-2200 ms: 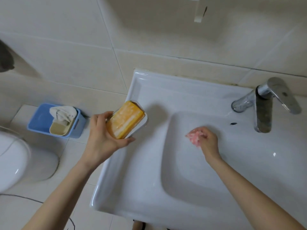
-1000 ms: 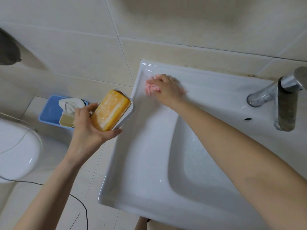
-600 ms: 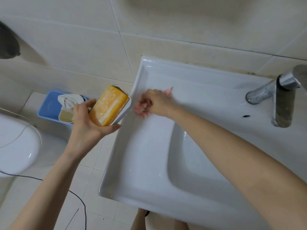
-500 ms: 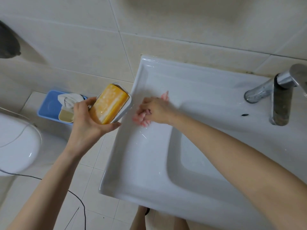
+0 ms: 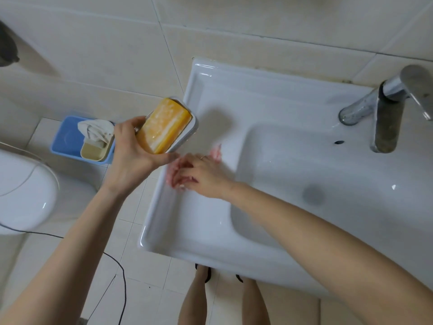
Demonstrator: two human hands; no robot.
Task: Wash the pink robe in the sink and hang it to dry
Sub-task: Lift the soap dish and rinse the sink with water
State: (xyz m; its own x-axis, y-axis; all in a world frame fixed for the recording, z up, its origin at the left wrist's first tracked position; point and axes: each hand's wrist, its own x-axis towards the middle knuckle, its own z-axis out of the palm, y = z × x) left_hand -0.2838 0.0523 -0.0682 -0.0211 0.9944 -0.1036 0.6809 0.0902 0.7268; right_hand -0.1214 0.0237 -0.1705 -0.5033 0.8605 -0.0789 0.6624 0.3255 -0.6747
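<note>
Pink cloth [image 5: 216,153] under right hand [image 5: 201,177], left hand [image 5: 132,158] holding soap dish [image 5: 192,129]

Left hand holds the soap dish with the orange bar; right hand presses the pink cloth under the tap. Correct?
No. The head view shows the right hand pressing the pink cloth on the sink's left ledge, far from the tap. The left hand does hold the soap dish.

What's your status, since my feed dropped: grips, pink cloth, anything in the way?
Left grip holds soap dish with yellow soap, over left edge of sink. Right grip flat, pressing pink cloth on sink ledge. Dish close above right grip.
</note>
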